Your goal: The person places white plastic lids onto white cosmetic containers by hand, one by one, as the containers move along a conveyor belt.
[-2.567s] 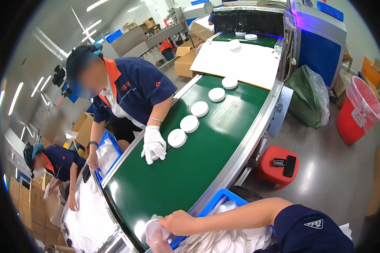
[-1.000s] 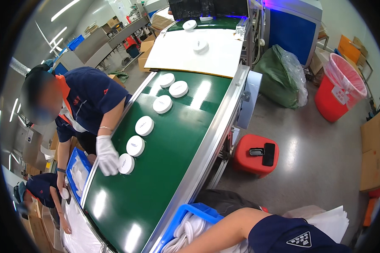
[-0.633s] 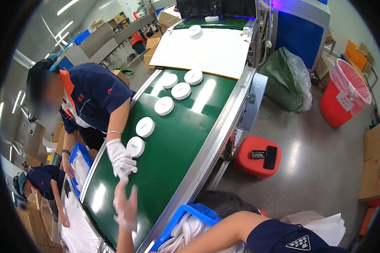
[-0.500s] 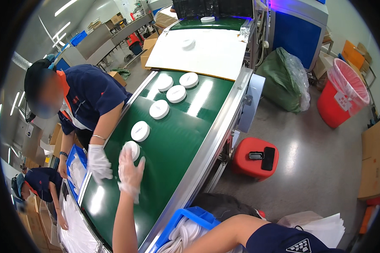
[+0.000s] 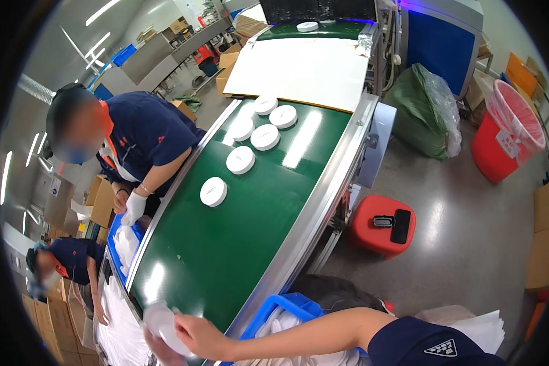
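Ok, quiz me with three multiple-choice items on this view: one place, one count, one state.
1. Where is the red stool?
A. on the belt
B. on the floor, right of the belt
C. inside a crate

2. How many white discs lie on the near belt?
A. three
B. six
C. nine

3. What is the right hand doing?
A. holding a white disc
B. lying flat on the belt
C. gripping a bin

Answers:
1 B: the stool stands on the grey floor beside the belt's right rail.
2 B: six discs lie in a loose row up the belt.
3 A: its fingers close on a disc at the belt's near end.
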